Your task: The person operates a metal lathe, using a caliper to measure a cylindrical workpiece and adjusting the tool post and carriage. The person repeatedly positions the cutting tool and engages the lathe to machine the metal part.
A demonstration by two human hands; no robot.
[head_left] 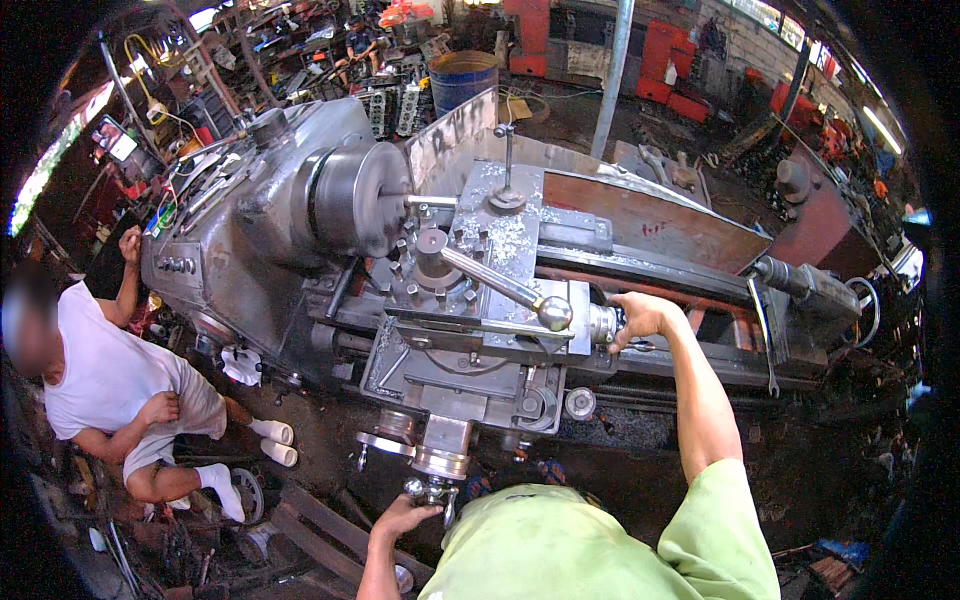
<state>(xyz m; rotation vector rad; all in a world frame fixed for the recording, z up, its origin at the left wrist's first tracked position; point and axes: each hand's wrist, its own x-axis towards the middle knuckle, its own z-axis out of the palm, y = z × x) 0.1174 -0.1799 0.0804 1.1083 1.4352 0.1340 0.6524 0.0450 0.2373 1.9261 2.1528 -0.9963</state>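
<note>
A metal lathe fills the middle of the view. My left hand (408, 515) is closed on a ball-ended crank handle (430, 490) at the front of the cross slide. Farther right, my right hand (643, 318) grips the small handwheel (605, 325) at the end of the top slide; its fingers are partly hidden. The round chuck (375, 200) looks smeared, as if spinning. A slim bar (432, 201) runs between the chuck and the tool block. The tool post (433, 255) carries several bolts and a long ball-ended lever (505, 285). Bright metal chips (510, 240) lie on the carriage.
A person in white (120, 350) sits at the left, one hand near the headstock (240, 190). The tailstock (800, 300) stands on the right, with a spanner (767, 340) beside it. A blue drum (463, 80), a post (613, 75) and scattered machine parts are behind.
</note>
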